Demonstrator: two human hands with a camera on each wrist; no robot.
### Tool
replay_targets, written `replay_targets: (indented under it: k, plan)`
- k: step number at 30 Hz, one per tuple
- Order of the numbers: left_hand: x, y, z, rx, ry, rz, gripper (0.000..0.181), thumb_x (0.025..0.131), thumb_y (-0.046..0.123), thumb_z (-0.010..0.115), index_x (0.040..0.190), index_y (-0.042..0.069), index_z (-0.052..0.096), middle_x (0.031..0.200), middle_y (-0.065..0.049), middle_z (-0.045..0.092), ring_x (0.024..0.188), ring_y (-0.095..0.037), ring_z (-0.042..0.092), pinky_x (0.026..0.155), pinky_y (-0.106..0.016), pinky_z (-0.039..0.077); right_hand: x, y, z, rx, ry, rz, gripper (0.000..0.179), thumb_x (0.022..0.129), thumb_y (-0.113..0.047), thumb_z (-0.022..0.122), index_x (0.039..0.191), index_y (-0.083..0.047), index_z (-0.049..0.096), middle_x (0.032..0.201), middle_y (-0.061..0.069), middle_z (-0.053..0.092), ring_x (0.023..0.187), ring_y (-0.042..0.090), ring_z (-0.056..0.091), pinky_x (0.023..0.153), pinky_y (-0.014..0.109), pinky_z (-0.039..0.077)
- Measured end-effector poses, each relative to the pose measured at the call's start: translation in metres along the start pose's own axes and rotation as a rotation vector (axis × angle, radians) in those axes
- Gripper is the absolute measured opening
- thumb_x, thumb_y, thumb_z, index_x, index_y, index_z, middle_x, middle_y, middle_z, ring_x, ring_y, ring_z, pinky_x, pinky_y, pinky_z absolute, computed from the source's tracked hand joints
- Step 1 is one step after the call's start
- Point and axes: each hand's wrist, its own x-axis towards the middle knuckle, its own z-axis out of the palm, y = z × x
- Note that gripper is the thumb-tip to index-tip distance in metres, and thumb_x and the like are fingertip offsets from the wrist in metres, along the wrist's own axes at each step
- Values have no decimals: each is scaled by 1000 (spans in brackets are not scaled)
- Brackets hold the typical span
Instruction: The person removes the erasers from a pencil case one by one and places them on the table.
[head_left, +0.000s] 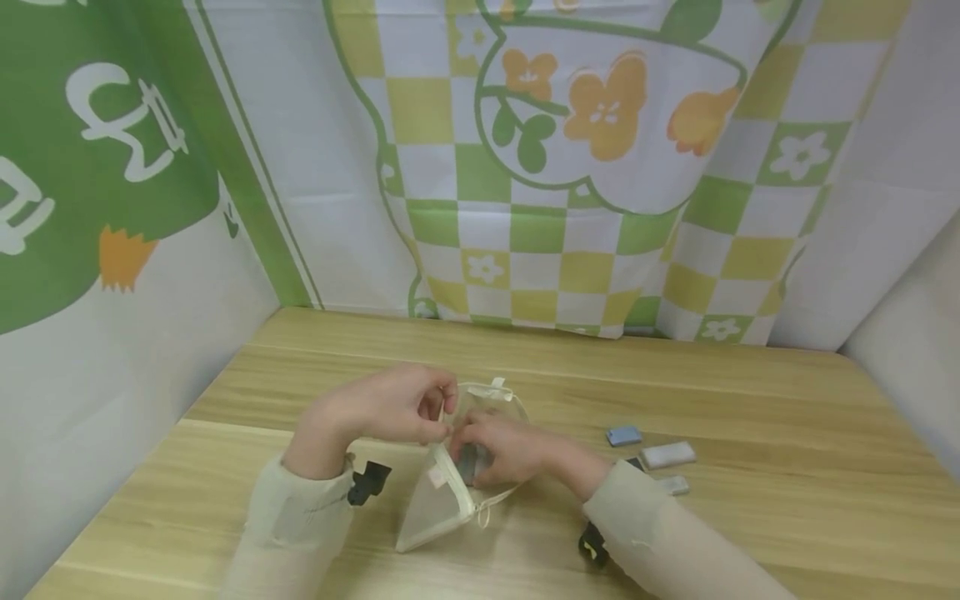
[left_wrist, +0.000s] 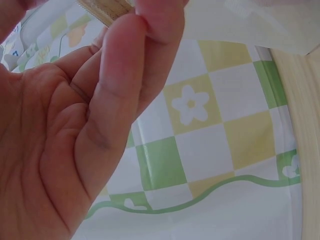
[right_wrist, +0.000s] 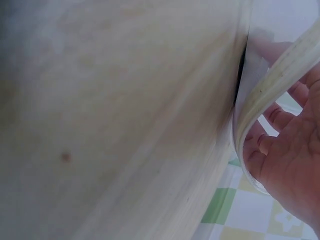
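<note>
A translucent cream zip pouch [head_left: 435, 508] stands propped on the table with its mouth spread. My left hand [head_left: 405, 404] pinches the zipper edge of its mouth between thumb and fingers; the left wrist view shows a strip of that zipper [left_wrist: 107, 10] at the fingertips. Inside the mouth is my right hand [head_left: 506, 450], with a small greyish thing [head_left: 471, 462] showing below its fingers. In the right wrist view, the pouch's rim [right_wrist: 280, 75] crosses in front of the right fingers [right_wrist: 277, 117] and partly hides them. I cannot tell whether they grip the greyish thing.
To the right lie a small blue block [head_left: 624, 436], a white block [head_left: 669, 455] and a smaller pale block [head_left: 673, 485], with a dark piece partly behind the right sleeve. A checked, flowered curtain [head_left: 540, 225] hangs along the table's back edge. Black camera mounts [head_left: 367, 483] sit at the wrists.
</note>
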Motion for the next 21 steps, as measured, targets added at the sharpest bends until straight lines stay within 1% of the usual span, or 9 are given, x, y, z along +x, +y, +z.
replay_targets:
  k: [5, 10, 17, 21]
  plan:
    - [-1, 1, 0, -5, -4, -13, 15, 80, 9, 64, 92, 13, 57, 68, 5, 57, 61, -7, 51, 57, -24, 45, -2, 0, -1, 40, -9, -5, 37, 75, -7, 78, 109, -15, 66, 122, 6, 57, 107, 16, 53, 90, 25, 44]
    - [0, 1, 0, 6, 0, -7, 14, 80, 10, 65, 92, 13, 58, 69, 6, 57, 61, -7, 51, 57, -23, 45, -5, 0, -1, 58, -9, -20, 34, 77, -10, 78, 109, -16, 66, 120, 4, 58, 107, 15, 52, 91, 24, 43]
    - [0, 1, 1, 13, 11, 4, 14, 79, 9, 64, 91, 13, 58, 67, 6, 57, 60, -6, 51, 56, -23, 45, -6, -1, -2, 57, 35, -96, 33, 78, -13, 80, 108, -13, 67, 116, 5, 60, 104, 14, 53, 90, 21, 43]
    - [-1, 1, 1, -3, 8, 1, 14, 80, 8, 64, 92, 12, 59, 68, 6, 58, 61, -7, 52, 57, -23, 46, -7, 0, -3, 44, 59, -116, 32, 78, -17, 81, 107, -13, 68, 110, 3, 61, 99, 12, 53, 87, 21, 42]
